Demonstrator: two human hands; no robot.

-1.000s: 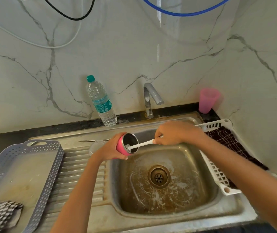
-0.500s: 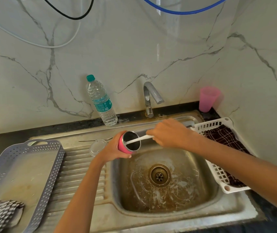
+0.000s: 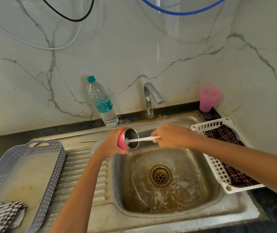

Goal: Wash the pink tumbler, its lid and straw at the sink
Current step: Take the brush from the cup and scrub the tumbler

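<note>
My left hand (image 3: 111, 144) grips the pink tumbler (image 3: 127, 140) on its side over the sink's back left corner, steel mouth facing right. My right hand (image 3: 169, 137) holds a white bottle brush (image 3: 142, 139) whose bristle end is inside the tumbler. A clear lid (image 3: 96, 145) lies on the draining board behind my left wrist, partly hidden. A thin metal straw (image 3: 88, 141) lies on the sink's back ledge. The steel sink basin (image 3: 201, 195) is stained, with a drain (image 3: 161, 176) in its middle.
The tap (image 3: 151, 96) stands behind the basin, with no water running. A water bottle (image 3: 102, 102) is to its left, a pink cup (image 3: 208, 99) to its right. A white basket (image 3: 218, 172) with dark cloth sits right; a grey tray (image 3: 50, 165) with striped cloth sits left.
The brush has gone deeper into the tumbler and my right hand has shifted slightly right. The tumbler stays in my left hand at about the same place.
</note>
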